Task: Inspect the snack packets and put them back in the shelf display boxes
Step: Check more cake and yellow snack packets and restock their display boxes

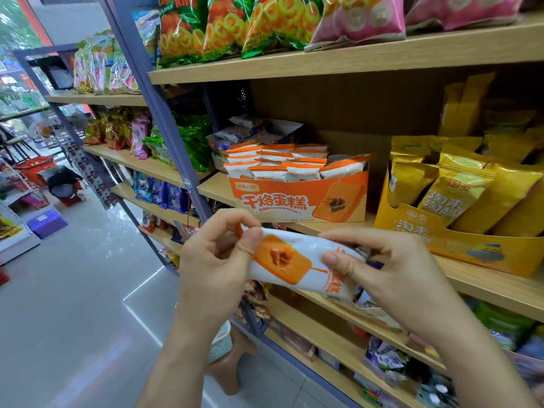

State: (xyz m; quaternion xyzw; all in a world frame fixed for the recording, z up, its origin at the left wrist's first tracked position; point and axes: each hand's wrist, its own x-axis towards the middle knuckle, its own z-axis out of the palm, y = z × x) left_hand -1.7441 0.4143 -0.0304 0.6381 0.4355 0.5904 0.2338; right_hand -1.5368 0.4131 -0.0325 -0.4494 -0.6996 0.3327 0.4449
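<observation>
I am holding one white-and-orange snack packet (297, 265) crosswise in front of me. It is on the near side of the wooden shelf (497, 290), below the orange display box (297, 201) that looks like its home.

My left hand (217, 254) is pinching the packet's left end, with the thumb on the printed face and the fingers curled behind. My right hand (382, 266) is pinching the right end the same way, so both hands are clamped on it, one at each end.

It is feeling, as far as I can judge, light and soft: thin glossy film puffed around a small cake. Squeezing the middle is likely to crush the cake or pop a seam, and the film is probably slippery. The flat crimped ends are looking like the safest places to grip.

In the box the other packets are standing on end in tight rows, with the one at the right leaning. I am expecting to hold one end lightly and slide mine in upright, not push it down.
</observation>
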